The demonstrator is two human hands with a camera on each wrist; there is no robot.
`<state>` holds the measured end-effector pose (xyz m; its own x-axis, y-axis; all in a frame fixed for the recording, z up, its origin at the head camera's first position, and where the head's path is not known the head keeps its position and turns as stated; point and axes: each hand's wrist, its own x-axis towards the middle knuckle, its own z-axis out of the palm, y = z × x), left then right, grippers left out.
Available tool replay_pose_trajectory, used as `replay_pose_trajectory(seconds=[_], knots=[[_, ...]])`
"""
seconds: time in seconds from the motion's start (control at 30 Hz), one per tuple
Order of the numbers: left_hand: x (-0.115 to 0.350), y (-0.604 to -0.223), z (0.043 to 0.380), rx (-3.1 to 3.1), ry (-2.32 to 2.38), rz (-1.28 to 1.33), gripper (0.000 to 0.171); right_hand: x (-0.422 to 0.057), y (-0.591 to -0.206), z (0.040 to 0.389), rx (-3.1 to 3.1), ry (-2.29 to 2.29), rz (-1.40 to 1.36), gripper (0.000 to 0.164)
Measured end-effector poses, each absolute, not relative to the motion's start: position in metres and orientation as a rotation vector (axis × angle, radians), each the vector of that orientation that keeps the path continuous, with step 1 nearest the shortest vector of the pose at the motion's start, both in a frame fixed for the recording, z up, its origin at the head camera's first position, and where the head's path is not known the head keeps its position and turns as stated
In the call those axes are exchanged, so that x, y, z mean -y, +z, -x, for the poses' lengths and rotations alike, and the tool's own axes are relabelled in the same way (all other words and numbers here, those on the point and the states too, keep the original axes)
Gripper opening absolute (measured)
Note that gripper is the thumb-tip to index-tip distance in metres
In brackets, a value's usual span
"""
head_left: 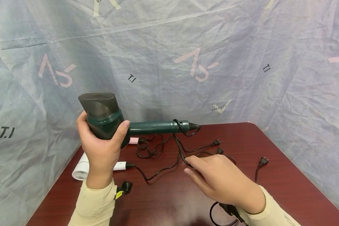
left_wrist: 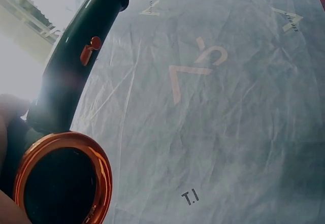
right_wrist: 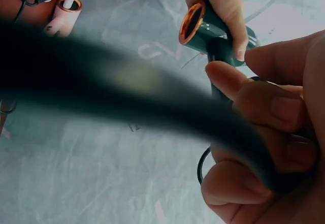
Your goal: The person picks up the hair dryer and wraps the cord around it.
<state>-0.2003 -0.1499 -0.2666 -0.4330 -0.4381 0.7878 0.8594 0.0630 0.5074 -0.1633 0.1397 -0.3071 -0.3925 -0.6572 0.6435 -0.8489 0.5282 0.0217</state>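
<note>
A dark green hair dryer (head_left: 155, 127) with a grey-brown nozzle is held up above the table by my left hand (head_left: 101, 152), whose fingers and thumb grip its head. Its handle points right, lying almost level. Near the handle's end a black cord (head_left: 178, 144) loops around it and hangs down. My right hand (head_left: 223, 179) grips that cord below the handle's end, with curled fingers (right_wrist: 269, 107) visible in the right wrist view. The left wrist view shows the dryer's copper-coloured ring (left_wrist: 104, 178) and small switch (left_wrist: 91, 50).
On the dark red table (head_left: 164, 201) lie a white hair dryer (head_left: 80, 169) at the left and a pink handle (head_left: 134, 140) behind it. Black cords with plugs (head_left: 262, 161) spread over the middle and right. Grey printed fabric (head_left: 158, 62) hangs around the table.
</note>
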Motion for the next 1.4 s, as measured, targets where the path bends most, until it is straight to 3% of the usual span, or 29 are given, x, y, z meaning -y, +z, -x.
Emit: replay_pose_trajectory(seconds=[0.5, 1.0, 1.4], knots=[[0.15, -0.275, 0.201, 1.572, -1.381, 0.356, 0.087, -0.141, -0.296, 0.164, 1.863, 0.405, -1.251, 0.029], [0.159, -0.293, 0.221, 1.744, -1.288, 0.466, 0.092, -0.146, -0.282, 0.166, 1.781, 0.441, -1.153, 0.03], [0.146, -0.275, 0.197, 1.742, -1.266, 0.632, 0.088, -0.154, -0.281, 0.178, 1.79, 0.563, -1.163, 0.018]])
